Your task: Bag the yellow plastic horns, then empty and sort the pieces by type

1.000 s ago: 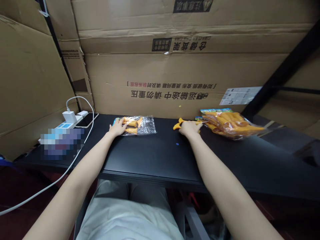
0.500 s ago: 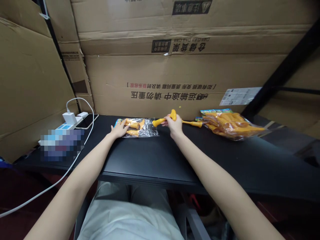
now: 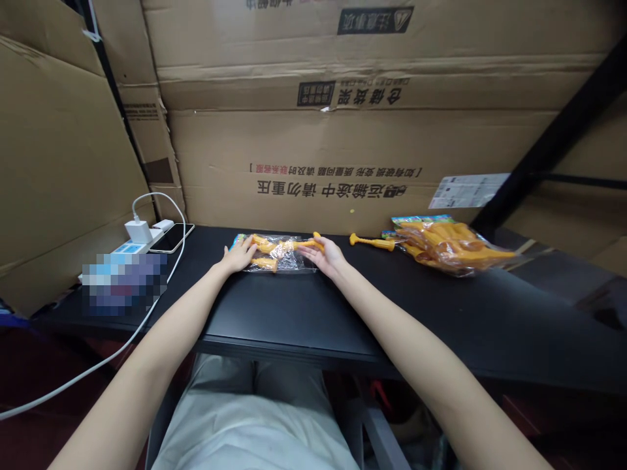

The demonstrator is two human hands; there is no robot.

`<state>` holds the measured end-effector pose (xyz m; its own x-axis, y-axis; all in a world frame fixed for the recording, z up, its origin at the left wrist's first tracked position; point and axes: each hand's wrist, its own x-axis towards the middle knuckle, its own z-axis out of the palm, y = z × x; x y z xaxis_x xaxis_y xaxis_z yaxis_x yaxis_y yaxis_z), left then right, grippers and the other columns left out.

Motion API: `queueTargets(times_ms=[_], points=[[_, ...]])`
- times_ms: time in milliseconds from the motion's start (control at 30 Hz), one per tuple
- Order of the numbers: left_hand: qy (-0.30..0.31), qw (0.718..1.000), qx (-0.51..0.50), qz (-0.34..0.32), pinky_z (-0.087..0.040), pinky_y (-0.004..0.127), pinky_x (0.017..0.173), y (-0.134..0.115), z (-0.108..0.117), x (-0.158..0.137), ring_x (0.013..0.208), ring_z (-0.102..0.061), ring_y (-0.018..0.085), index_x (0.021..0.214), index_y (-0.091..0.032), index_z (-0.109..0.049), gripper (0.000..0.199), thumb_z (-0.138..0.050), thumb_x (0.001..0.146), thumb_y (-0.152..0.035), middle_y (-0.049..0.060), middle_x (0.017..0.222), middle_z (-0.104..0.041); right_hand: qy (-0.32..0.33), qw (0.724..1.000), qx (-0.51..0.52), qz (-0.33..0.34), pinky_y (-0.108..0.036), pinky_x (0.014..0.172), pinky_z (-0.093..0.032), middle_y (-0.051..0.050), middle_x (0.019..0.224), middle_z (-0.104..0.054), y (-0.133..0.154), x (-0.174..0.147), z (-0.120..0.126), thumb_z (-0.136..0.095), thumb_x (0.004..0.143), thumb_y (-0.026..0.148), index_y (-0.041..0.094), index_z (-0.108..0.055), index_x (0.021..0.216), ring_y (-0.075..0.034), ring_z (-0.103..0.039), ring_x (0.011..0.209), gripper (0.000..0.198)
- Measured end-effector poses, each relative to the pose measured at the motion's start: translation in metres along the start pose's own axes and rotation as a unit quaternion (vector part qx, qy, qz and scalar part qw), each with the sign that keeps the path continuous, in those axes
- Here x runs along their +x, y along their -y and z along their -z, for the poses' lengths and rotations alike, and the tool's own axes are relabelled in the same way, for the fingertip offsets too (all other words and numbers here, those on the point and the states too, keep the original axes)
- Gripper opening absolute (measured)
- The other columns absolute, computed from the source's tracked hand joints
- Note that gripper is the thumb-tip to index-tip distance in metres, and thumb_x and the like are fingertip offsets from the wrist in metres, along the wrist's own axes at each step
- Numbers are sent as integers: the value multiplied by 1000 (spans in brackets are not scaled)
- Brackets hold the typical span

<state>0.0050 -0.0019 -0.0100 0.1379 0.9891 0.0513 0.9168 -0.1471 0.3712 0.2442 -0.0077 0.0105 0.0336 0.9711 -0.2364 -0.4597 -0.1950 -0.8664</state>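
A clear plastic bag (image 3: pixel 300 266) with a colourful header at its left end lies on the black table, several orange plastic pieces inside. My left hand (image 3: pixel 240 254) holds the bag at its left end, fingers closed over the plastic. At the bag's right end my right hand (image 3: pixel 327 256) grips an orange plastic piece shaped like a toy hammer (image 3: pixel 317 241). Its narrow end points left, over or into the bag; I cannot tell which. Another orange hammer-shaped piece (image 3: pixel 373 242) lies to the right of my right hand.
Filled bags of orange pieces (image 3: pixel 448 245) are piled at the right. On the left are a phone (image 3: pixel 171 237), a white charger (image 3: pixel 138 231) with a cable and a power strip (image 3: pixel 128 248). A cardboard wall (image 3: pixel 304 143) stands behind the table (image 3: pixel 294 307).
My right hand has moved left and lower, bringing the orange hammer-shaped piece to the bag. My left hand stays at the bag's left end, slightly shifted right.
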Motion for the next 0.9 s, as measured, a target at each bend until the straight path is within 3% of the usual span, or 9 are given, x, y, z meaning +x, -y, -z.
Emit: queueTargets(times_ms=[333, 400, 467, 533, 600, 667, 700, 767, 900], points=[[3, 1000, -30, -2, -15, 57, 112, -2, 0, 0, 144, -15, 21, 147, -32, -23, 59, -6, 94, -50, -3, 155, -19, 57, 998, -6, -34, -27, 68, -55, -9, 74, -65, -4, 3, -1, -34, 91, 13, 18, -48, 80, -15, -66, 73, 18], [-3, 1000, -24, -2, -18, 56, 112, -2, -1, 0, 143, -17, 21, 146, -32, -26, 59, -5, 94, -50, -3, 154, -21, 78, 995, -51, -25, -25, 68, -53, -9, 74, -65, -7, 2, -2, -36, 90, 12, 18, -49, 79, -14, -66, 72, 18], [-5, 1000, -27, 0, -18, 56, 112, -2, -1, 1, 143, -18, 21, 146, -32, -26, 59, -5, 94, -50, -2, 154, -21, 93, 983, -157, 9, -23, 65, -51, -6, 69, -64, -11, 0, -4, -44, 86, 12, 17, -51, 76, -13, -63, 68, 13], [-4, 999, -33, 0, -16, 56, 112, -2, -2, 1, 143, -18, 21, 146, -32, -26, 59, -5, 94, -50, -2, 154, -21, 90, 943, -313, 71, -21, 58, -46, -1, 61, -60, -14, -3, -5, -53, 80, 14, 17, -53, 70, -11, -57, 59, 11], [-7, 999, -39, -4, -16, 56, 112, -2, -2, 2, 143, -19, 22, 146, -32, -27, 59, -6, 94, -51, -1, 154, -23, 74, 878, -454, 133, -20, 52, -38, 2, 54, -54, -15, -6, -4, -59, 75, 17, 17, -52, 60, -9, -49, 53, 17], [-11, 999, -48, -7, -17, 57, 112, -1, -2, 2, 142, -21, 22, 145, -32, -29, 59, -7, 94, -51, -1, 153, -24, 64, 827, -535, 162, -21, 51, -33, 3, 49, -51, -14, -9, -4, -59, 73, 18, 17, -49, 51, -9, -44, 50, 24], [-13, 999, -52, -7, -17, 57, 112, -1, -3, 2, 142, -21, 22, 144, -32, -30, 59, -7, 93, -51, -1, 153, -25, 67, 815, -552, 164, -22, 51, -32, 3, 47, -50, -14, -10, -4, -57, 73, 18, 17, -48, 48, -9, -43, 49, 27], [-17, 998, -57, -7, -17, 57, 112, -2, -3, 2, 142, -23, 22, 144, -32, -31, 59, -7, 93, -51, -1, 153, -26, 83, 817, -552, 141, -23, 50, -31, 2, 42, -49, -13, -11, -5, -54, 72, 14, 17, -46, 43, -9, -42, 46, 30], [-28, 998, -65, -5, -19, 55, 112, -3, -5, 4, 141, -25, 22, 143, -31, -32, 58, -7, 94, -50, 0, 153, -28, 82, 865, -485, 103, -22, 47, -30, 0, 40, -50, -15, -8, -8, -53, 69, 11, 17, -47, 41, -9, -38, 43, 30]])
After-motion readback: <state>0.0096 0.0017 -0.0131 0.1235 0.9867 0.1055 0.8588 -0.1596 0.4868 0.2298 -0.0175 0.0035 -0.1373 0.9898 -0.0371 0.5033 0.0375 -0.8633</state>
